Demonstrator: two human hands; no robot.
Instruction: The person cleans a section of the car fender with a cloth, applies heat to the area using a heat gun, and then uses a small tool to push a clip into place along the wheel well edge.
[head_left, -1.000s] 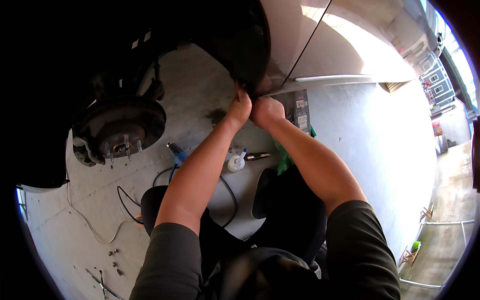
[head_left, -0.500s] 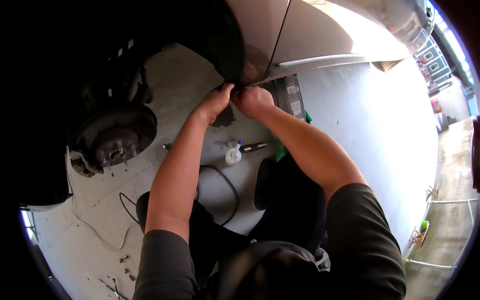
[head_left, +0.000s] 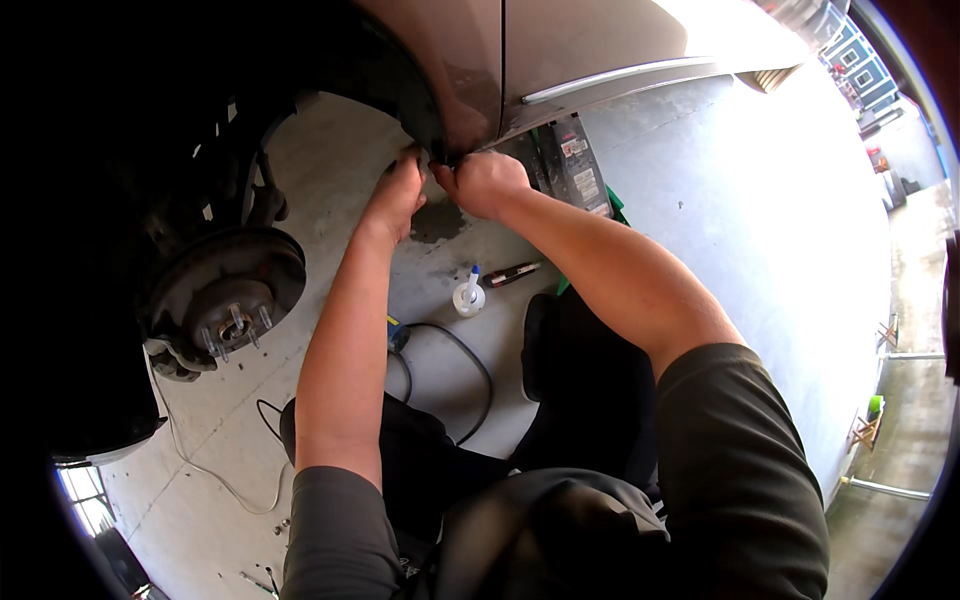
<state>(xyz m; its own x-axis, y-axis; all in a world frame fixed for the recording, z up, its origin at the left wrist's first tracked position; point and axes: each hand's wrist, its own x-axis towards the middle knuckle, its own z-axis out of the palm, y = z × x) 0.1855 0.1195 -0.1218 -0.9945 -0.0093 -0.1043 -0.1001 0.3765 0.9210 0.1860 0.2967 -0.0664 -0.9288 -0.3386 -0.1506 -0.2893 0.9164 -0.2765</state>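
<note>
My left hand (head_left: 398, 198) is closed, its thumb side up against the edge of the black wheel arch liner (head_left: 405, 85). Close to its right, my right hand (head_left: 487, 184) makes a fist at the bottom rear corner of the car's fender (head_left: 468, 110). The fingertips of both hands are turned away from view, so I cannot make out what lies between them. Below the hands, a small white bottle (head_left: 467, 300) with a blue-tipped spout stands on the floor. A black and red pen-like tool (head_left: 511, 275) lies beside it.
A brake disc hub (head_left: 237, 320) with bare wheel studs sits at the left. Under the car door (head_left: 600, 50) is a flat dark case (head_left: 578, 175). Cables (head_left: 478, 365) loop over the floor near my knees, next to a blue tool (head_left: 397, 333). Small nuts (head_left: 283, 525) lie lower left.
My view has shifted, so the car and floor things sit differently. My left hand has come slightly away from the right one, leaving a wider gap between them.
</note>
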